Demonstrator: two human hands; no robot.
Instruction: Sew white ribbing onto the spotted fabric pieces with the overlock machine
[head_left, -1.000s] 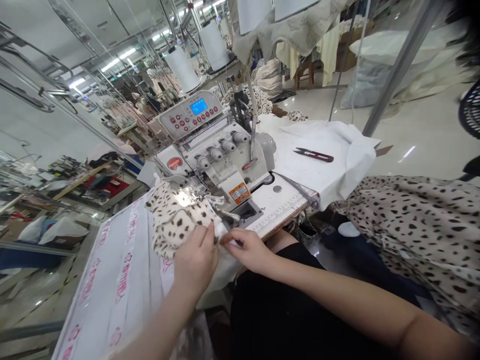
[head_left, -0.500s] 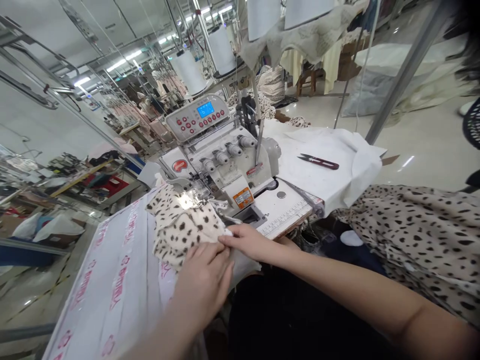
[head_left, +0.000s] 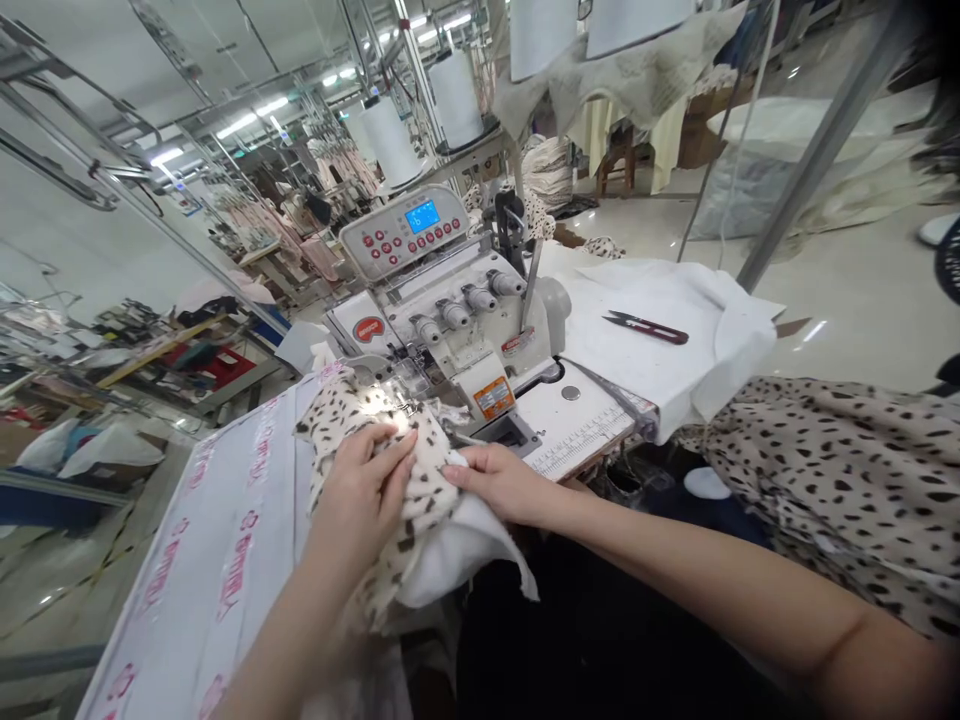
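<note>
A piece of cream fleece fabric with dark spots (head_left: pixel 427 470) lies at the overlock sewing machine (head_left: pixel 457 320), its far end under the lit needle area. My left hand (head_left: pixel 364 485) rests on the fabric, fingers bent and drawn together on it, close to the presser foot. At the fabric's right edge, my right hand (head_left: pixel 502 485) pinches the material between thumb and fingers. A white underside (head_left: pixel 465 550) shows where the fabric hangs over the table's front edge. Part of the fabric is hidden under my left hand and forearm.
Thread snips (head_left: pixel 646 328) lie on white cloth (head_left: pixel 585 290) right of the machine. More spotted fabric (head_left: pixel 847 460) is heaped at the right. Wrapped, red-printed sheeting (head_left: pixel 217 540) covers the table at left. Thread cones (head_left: pixel 390 140) stand above the machine, by a metal post (head_left: pixel 817 150).
My left hand has moved up and left across the fabric, nearer the needle. More white underside now shows at the front edge. My right hand keeps its pinch at the edge.
</note>
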